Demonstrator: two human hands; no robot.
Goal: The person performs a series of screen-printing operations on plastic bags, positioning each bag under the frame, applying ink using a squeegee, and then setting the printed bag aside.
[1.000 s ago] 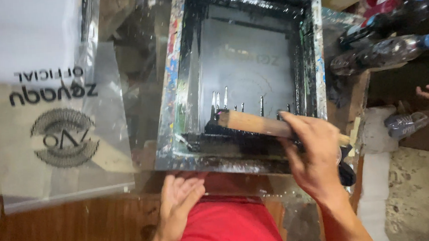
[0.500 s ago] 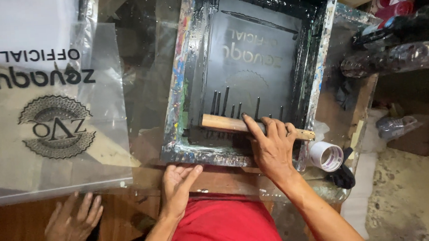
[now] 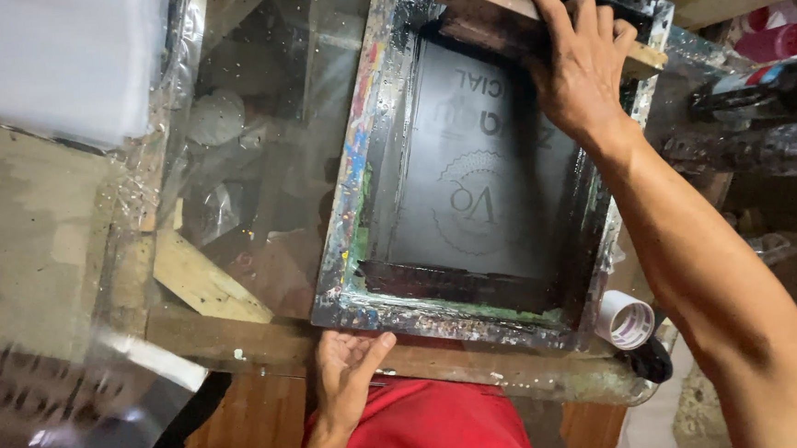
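Observation:
A paint-stained screen-printing frame (image 3: 351, 208) lies flat on a glass tabletop, its dark mesh (image 3: 470, 183) showing a pale logo stencil. My right hand (image 3: 578, 61) grips a wooden-handled squeegee (image 3: 496, 6) at the frame's far end. A band of black ink (image 3: 457, 280) sits along the near inner edge. My left hand (image 3: 347, 365) rests flat against the near edge of the frame, fingers apart, holding nothing.
A white cup (image 3: 626, 319) stands at the frame's near right corner. A clear plastic sheet (image 3: 68, 401) lies blurred at the near left, with a white stack (image 3: 47, 61) at the far left. Bottles (image 3: 756, 45) crowd the right side. Wooden beams (image 3: 199, 282) show under the glass.
My right hand has pushed the squeegee from the frame's near end to its far end. The printed sheet at the left has slid away. Another person's hand at the lower left is gone.

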